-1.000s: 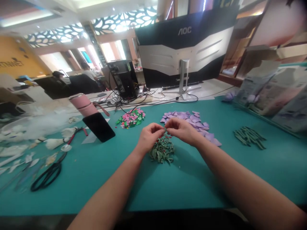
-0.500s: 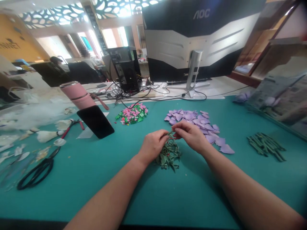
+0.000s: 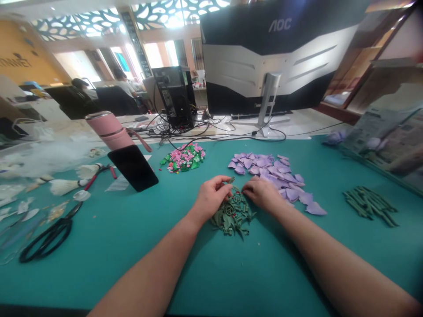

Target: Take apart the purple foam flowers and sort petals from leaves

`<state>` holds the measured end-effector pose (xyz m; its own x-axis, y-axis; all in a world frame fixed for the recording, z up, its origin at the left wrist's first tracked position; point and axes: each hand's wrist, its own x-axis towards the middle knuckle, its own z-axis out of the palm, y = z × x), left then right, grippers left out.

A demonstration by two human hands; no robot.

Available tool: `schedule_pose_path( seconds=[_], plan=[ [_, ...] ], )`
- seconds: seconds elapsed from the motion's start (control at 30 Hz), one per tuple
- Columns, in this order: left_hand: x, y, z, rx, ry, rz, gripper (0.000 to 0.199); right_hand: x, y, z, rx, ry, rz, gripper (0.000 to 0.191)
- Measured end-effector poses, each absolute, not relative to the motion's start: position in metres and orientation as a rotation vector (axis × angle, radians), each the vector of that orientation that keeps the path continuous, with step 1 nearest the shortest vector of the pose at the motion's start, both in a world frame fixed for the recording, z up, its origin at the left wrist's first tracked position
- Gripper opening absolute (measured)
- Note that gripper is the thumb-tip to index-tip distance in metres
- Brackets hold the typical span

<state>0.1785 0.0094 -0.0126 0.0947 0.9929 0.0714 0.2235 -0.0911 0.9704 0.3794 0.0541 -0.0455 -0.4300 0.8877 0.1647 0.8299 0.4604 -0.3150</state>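
Note:
A heap of small green plastic pieces (image 3: 233,215), with a few red bits among them, lies on the green mat between my hands. At its upper left, my left hand (image 3: 213,196) pinches a small green piece (image 3: 231,180) between thumb and fingers. My right hand (image 3: 262,192) is at the heap's upper right, its fingers bent together and pointing left. Whatever those fingertips hold, if anything, is too small to make out. Purple petal-shaped pieces (image 3: 280,171) are spread just behind and to the right of my right hand.
Pink and green pieces (image 3: 185,157) lie behind left, near a phone (image 3: 133,167) against a pink bottle (image 3: 109,132). Black scissors (image 3: 49,237) and shuttlecocks (image 3: 66,187) are far left. Green sticks (image 3: 370,204) lie right. A monitor (image 3: 244,66) and cables stand behind.
My right hand has moved away from my left hand and down toward the heap's right edge. My left hand still holds a green piece. The view has shifted slightly.

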Motion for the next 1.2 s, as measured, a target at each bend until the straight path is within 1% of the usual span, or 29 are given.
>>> schedule_pose_path(
  seconds=[0.3, 0.47, 0.6, 0.73, 0.83, 0.97, 1.1, 1.2],
  plan=[
    [0.180, 0.009, -0.011, 1.425, 1.204, 1.115, 0.025, 0.370, 0.051, -0.044, -1.535, -2.501, 0.139, 0.021],
    [0.180, 0.008, -0.009, 1.488, 1.306, 1.103, 0.020, 0.369, 0.051, -0.046, -1.603, -2.450, 0.227, 0.010],
    [0.179, 0.008, -0.010, 1.503, 1.306, 1.093, 0.022, 0.372, 0.050, -0.044, -1.598, -2.400, 0.273, 0.008],
    [0.179, 0.007, -0.014, 1.644, 1.338, 1.093, 0.025, 0.377, 0.048, -0.032, -1.586, -2.152, 0.496, 0.005],
    [0.178, 0.006, -0.017, 1.762, 1.356, 1.076, 0.024, 0.380, 0.045, -0.024, -1.458, -1.982, 0.718, 0.005],
    [0.178, 0.005, -0.016, 1.889, 1.368, 1.068, 0.022, 0.381, 0.040, -0.021, -1.156, -1.840, 0.980, 0.015],
    [0.178, 0.004, -0.013, 1.932, 1.374, 1.057, 0.021, 0.378, 0.034, -0.018, -1.038, -1.853, 0.892, 0.014],
    [0.178, 0.003, -0.012, 1.955, 1.378, 1.056, 0.021, 0.375, 0.031, -0.014, -1.042, -1.831, 0.859, 0.013]
  ],
)
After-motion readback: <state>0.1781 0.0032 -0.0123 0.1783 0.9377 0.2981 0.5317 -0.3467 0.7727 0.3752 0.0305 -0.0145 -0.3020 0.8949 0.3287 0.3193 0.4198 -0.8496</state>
